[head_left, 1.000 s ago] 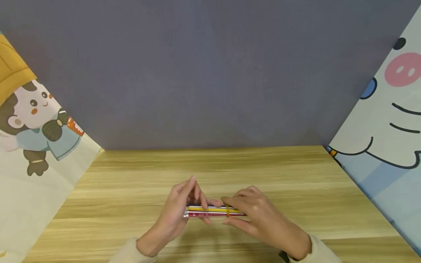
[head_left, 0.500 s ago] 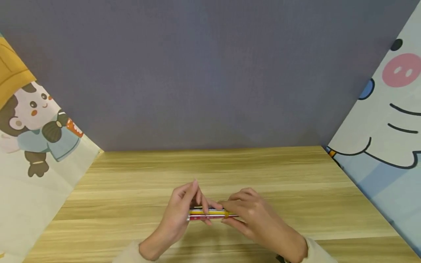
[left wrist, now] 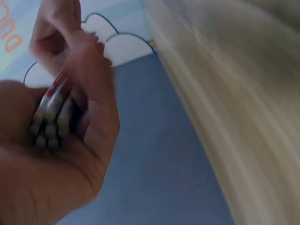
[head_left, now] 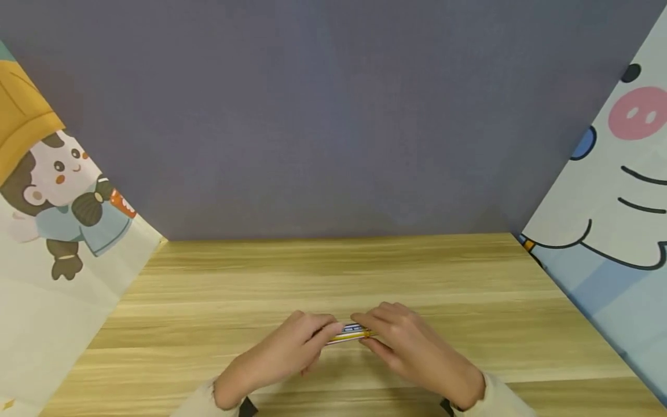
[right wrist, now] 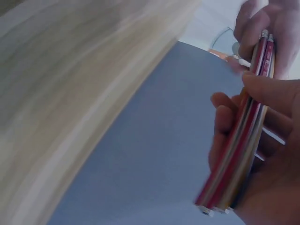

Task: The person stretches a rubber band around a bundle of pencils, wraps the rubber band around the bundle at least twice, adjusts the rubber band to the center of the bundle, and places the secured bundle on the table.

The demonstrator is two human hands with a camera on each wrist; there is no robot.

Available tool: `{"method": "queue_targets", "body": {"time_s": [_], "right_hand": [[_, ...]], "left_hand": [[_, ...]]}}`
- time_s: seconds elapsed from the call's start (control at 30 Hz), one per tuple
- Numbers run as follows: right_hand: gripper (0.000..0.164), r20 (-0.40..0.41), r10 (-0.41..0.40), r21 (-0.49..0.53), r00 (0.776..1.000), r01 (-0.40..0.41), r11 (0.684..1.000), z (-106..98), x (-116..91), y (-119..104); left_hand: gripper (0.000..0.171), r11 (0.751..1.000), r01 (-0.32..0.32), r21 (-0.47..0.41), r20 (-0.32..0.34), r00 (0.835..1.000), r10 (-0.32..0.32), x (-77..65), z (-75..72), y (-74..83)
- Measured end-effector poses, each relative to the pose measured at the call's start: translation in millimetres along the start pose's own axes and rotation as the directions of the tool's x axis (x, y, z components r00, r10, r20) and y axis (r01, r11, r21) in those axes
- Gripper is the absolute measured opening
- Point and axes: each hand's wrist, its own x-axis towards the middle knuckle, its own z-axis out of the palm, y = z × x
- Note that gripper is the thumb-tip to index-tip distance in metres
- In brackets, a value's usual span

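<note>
A bundle of several pencils in red, yellow, white and dark blue is held above the table between both hands. A yellow rubber band circles it beside the right fingertips. My left hand wraps round one end, fingers curled. In the left wrist view, pale eraser ends with silvery collars sit in that palm. My right hand grips the bundle at the band between thumb and fingers. The right wrist view shows the pencils lying along the right palm, their far ends in the left hand.
Below the hands spreads a wood-grain table. A grey upright panel closes off its back. Cartoon-printed panels stand at the left and right sides.
My left hand has turned over from palm-up with raised fingers to a curled grip round the pencils' end, covering more of the bundle. The right hand stays near the band.
</note>
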Motion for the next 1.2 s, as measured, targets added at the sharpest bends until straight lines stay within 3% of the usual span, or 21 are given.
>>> {"method": "queue_targets", "body": {"time_s": [0.1, 0.3, 0.53, 0.63, 0.8, 0.93, 1.2], "right_hand": [[0.040, 0.053, 0.015, 0.007, 0.998, -0.015, 1.000, 3, 0, 4], [0.036, 0.154, 0.125, 0.019, 0.980, -0.129, 0.991, 5, 3, 17], [0.029, 0.293, 0.242, 0.157, 0.925, -0.296, 0.942, 4, 1, 30], [0.031, 0.290, 0.263, 0.141, 0.920, -0.313, 0.939, 5, -1, 36], [0.029, 0.257, 0.266, 0.096, 0.929, -0.299, 0.949, 8, -4, 47], [0.025, 0.266, 0.262, 0.125, 0.928, -0.303, 0.945, 13, -6, 52], [0.022, 0.295, 0.284, 0.071, 0.912, -0.317, 0.946, 18, -9, 55]], "left_hand": [[0.030, 0.994, -0.047, 0.099, 0.007, 0.999, 0.046, 0.1, -4.8, -1.8], [0.019, 0.958, -0.073, 0.278, -0.065, 0.993, 0.095, 1.9, -8.1, -7.0], [0.016, 0.842, -0.081, 0.533, -0.174, 0.964, 0.203, 6.4, -6.0, -23.8], [0.017, 0.800, -0.089, 0.594, -0.187, 0.951, 0.245, 9.5, -7.3, -34.3], [0.016, 0.747, -0.073, 0.661, -0.177, 0.952, 0.249, 11.4, -7.4, -44.7], [0.017, 0.737, -0.069, 0.672, -0.148, 0.963, 0.226, 11.6, -4.8, -46.8], [0.021, 0.679, -0.045, 0.733, -0.101, 0.980, 0.173, 11.9, 2.5, -50.1]]}}
